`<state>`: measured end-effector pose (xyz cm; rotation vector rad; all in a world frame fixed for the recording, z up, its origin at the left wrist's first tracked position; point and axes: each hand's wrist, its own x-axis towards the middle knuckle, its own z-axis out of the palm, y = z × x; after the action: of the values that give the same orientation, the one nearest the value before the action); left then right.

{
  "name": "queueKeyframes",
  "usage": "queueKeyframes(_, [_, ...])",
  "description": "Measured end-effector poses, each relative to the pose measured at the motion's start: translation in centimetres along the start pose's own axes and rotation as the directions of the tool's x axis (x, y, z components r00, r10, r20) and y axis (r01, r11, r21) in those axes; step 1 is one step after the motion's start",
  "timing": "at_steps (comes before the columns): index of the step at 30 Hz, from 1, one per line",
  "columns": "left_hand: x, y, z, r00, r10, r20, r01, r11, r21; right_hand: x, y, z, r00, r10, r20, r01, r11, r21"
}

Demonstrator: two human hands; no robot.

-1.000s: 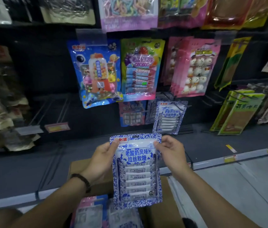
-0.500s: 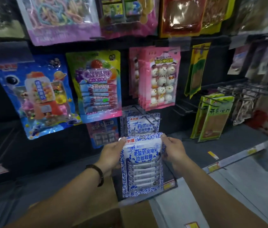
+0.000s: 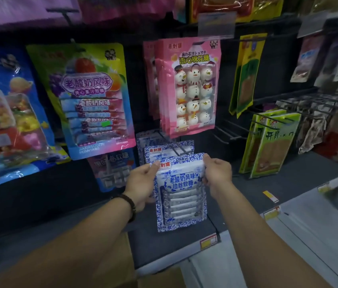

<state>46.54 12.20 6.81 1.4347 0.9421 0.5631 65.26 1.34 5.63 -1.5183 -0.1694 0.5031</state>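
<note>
At centre of the head view, we see the left hand [image 3: 143, 181] and right hand [image 3: 218, 173] pinching the blue-white candy pack [image 3: 181, 196] by its top corners, upright, just below a hook [image 3: 176, 148] at 12 o'clock; snowman marshmallow packs [image 3: 191, 88] hang above.

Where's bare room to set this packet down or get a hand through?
Bare shelf lies between the packet and the green packs, and left of the left hand below the blue bag. Crowded: the hook behind, snowman packs right above it.
</note>
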Motion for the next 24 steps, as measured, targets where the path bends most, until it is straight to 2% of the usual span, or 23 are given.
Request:
queueKeyframes(5, [1.8, -0.2, 0.8, 0.998, 0.051, -0.031, -0.049, 0.997, 0.059, 1.4, -0.2, 0.4, 0.994, -0.019, -0.104, 0.017, 1.000, -0.023])
queueKeyframes(9, [2.9, -0.9, 0.9, 0.998, 0.014, -0.061, -0.012, 0.999, 0.035, 1.4, -0.1, 0.9, 0.990, -0.041, -0.133, 0.031, 0.997, -0.076])
queueKeyframes(12, [2.8, -0.2, 1.2, 0.998, -0.032, -0.048, 0.033, 0.999, 0.017, 1.0, 0.1, 1.2, 0.992, -0.064, -0.111, 0.051, 0.992, -0.119])
queueKeyframes(17, [4.5, 1.0, 1.4, 0.988, -0.046, -0.145, 0.047, 0.999, 0.002, 0.5, 0.5, 2.3, 0.988, -0.149, -0.024, 0.142, 0.973, -0.182])
queueKeyframes(24, [6.4, 1.4, 1.2, 0.964, 0.090, -0.249, -0.070, 0.994, 0.086, 0.2, 1.3, 3.5, 0.988, -0.141, 0.063, 0.154, 0.939, -0.308])
